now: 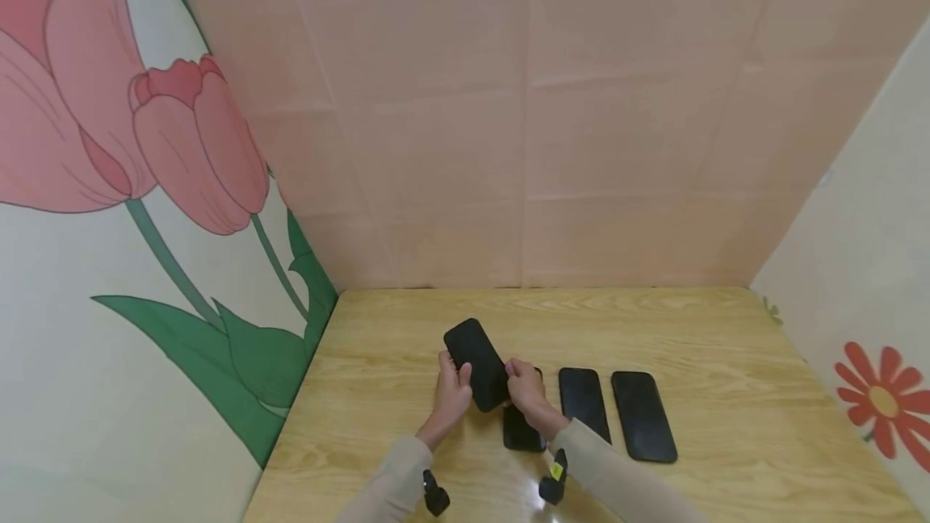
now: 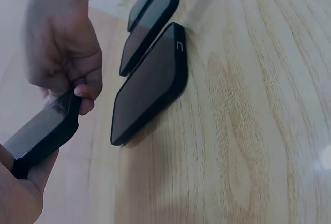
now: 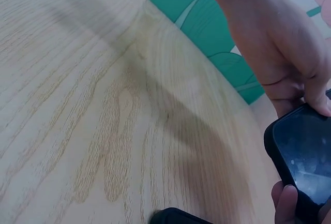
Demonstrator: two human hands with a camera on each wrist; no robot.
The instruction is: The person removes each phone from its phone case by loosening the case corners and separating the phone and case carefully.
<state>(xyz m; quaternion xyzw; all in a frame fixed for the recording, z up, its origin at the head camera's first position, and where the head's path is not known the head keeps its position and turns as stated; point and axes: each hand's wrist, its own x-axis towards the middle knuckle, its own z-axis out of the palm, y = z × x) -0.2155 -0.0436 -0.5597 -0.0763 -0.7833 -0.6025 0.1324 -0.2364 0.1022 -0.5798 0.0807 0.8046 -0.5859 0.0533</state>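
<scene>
A black smartphone (image 1: 475, 363) in a dark case is held above the table, tilted, its dark screen upward. My left hand (image 1: 454, 394) grips it along its left side, the thumb over the edge. At the lower right edge my right hand (image 1: 529, 392) pinches the case with curled fingers, seen also in the left wrist view (image 2: 67, 53). A second phone (image 1: 520, 431) lies below the right hand, which partly hides it. Two more dark phones, one in the middle (image 1: 584, 402) and one at the right (image 1: 644, 416), lie beside it in a row, screens up.
The light wooden table (image 1: 385, 337) meets a pinkish covered wall (image 1: 523, 144) at the back. A wall with painted tulips (image 1: 203, 144) stands at the left, one with a red flower (image 1: 882, 402) at the right. Both wrists carry small black cameras (image 1: 436, 497).
</scene>
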